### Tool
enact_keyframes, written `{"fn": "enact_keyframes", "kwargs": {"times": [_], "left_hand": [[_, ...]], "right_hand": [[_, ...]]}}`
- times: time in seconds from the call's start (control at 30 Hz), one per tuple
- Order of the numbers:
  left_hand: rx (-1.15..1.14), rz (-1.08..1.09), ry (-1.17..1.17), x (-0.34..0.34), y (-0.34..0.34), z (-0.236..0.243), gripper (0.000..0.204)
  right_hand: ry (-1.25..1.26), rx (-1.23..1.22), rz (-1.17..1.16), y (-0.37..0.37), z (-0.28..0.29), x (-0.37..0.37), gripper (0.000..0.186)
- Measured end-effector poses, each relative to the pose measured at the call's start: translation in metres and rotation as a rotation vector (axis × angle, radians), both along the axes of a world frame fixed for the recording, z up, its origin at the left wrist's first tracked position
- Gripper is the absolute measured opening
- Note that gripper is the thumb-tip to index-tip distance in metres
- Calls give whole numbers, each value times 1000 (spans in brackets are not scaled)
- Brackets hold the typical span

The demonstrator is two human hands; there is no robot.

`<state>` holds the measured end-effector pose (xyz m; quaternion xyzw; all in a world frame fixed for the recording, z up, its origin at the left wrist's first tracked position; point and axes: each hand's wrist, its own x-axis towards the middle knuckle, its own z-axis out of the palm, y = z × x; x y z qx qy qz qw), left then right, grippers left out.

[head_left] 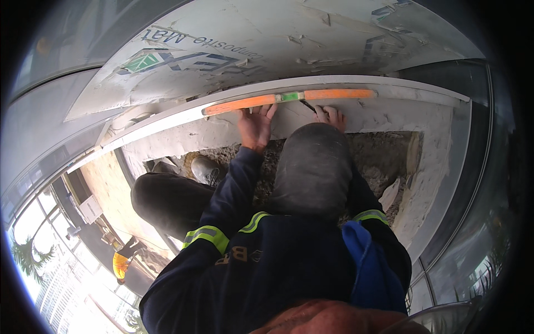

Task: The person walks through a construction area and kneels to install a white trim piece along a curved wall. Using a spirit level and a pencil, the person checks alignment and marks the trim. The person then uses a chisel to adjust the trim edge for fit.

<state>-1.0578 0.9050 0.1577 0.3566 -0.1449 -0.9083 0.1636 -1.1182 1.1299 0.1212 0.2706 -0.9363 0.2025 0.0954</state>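
A white rail (156,128) starts at left, an orange bar with a green middle (290,97) lying along it. The left hand (256,126), loosely spread, has its fingertips at the bar; farther right, the right hand (332,118) pinches a slim dark tool (306,105).

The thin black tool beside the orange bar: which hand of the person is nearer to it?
Right. The right hand has its fingers at the thin black tool; the left hand is apart, to its left, beside the orange bar.
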Motion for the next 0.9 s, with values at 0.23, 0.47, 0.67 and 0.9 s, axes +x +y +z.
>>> {"fn": "enact_keyframes", "kwargs": {"times": [0.23, 0.47, 0.67, 0.9], "left_hand": [[-39, 2, -28, -3, 0, 6, 64], [-61, 7, -16, -5, 1, 3, 61], [-69, 14, -5, 4, -5, -1, 58], [-80, 14, -22, -3, 2, 5, 61]], "right_hand": [[-29, -181, 73, -17, -14, 1, 26], [-210, -73, -65, -50, -12, 16, 30], [-251, 23, -6, -54, 10, 14, 34], [-187, -100, -148, -34, -11, 12, 36]]}}
